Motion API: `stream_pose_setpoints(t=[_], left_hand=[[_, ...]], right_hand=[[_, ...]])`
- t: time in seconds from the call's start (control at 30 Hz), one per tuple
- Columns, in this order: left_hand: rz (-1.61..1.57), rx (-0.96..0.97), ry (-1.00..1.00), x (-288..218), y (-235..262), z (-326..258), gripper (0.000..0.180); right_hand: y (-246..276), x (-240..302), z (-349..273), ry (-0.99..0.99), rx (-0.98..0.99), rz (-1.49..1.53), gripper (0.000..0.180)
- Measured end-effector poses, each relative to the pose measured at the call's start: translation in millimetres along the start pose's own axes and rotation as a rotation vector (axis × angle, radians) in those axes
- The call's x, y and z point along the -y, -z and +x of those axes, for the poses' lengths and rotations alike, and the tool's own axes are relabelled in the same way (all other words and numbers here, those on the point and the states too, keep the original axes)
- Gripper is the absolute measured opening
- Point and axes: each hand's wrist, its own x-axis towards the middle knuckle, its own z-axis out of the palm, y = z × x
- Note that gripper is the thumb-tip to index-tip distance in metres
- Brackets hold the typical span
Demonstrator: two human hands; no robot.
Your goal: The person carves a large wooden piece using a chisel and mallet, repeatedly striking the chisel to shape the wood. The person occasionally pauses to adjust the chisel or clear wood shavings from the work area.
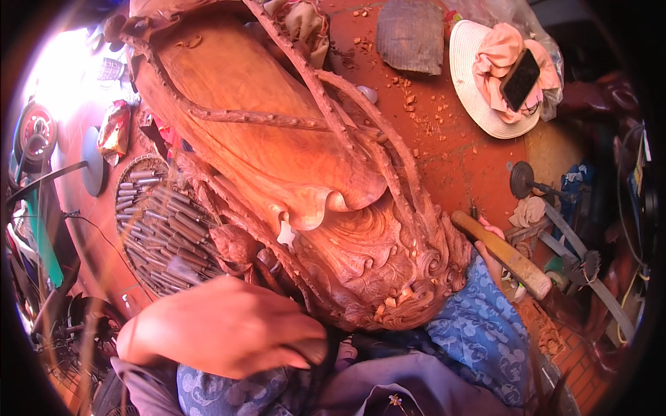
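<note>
A large reddish-brown wood carving with thorny branch shapes, a smooth hollow and ruffled folds lies before me, its near end by my lap. My left hand, blurred by motion, is over my left thigh beside the carving's near left edge. Its fingers curl together; what they hold, if anything, is hidden. On the right, my right hand is closed round a yellowish wooden mallet, which covers most of it. Several dark carving chisels lie bunched in a round woven basket left of the carving.
Wood chips litter the red floor beyond. A dark wood block lies there, near a white hat with pink cloth and a black phone on it. A grey disc and a foil packet are at left; metal bars at right.
</note>
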Motion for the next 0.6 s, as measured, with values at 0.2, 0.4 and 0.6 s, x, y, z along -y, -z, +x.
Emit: stream_pose_setpoints(t=[0.2, 0.4, 0.6], left_hand=[[0.115, -0.742, 0.460, 42, -3, -103, 0.048], [-0.263, -1.352, 0.760, 145, -52, -185, 0.037], [-0.063, -1.258, 1.416, 269, -151, -250, 0.041]], right_hand=[[6, -6, -9, -0.005, -0.020, 0.096, 0.044], [25, -38, 3, 0.116, 0.075, 0.052, 0.045], [30, -43, 7, 0.047, 0.015, -0.042, 0.045]])
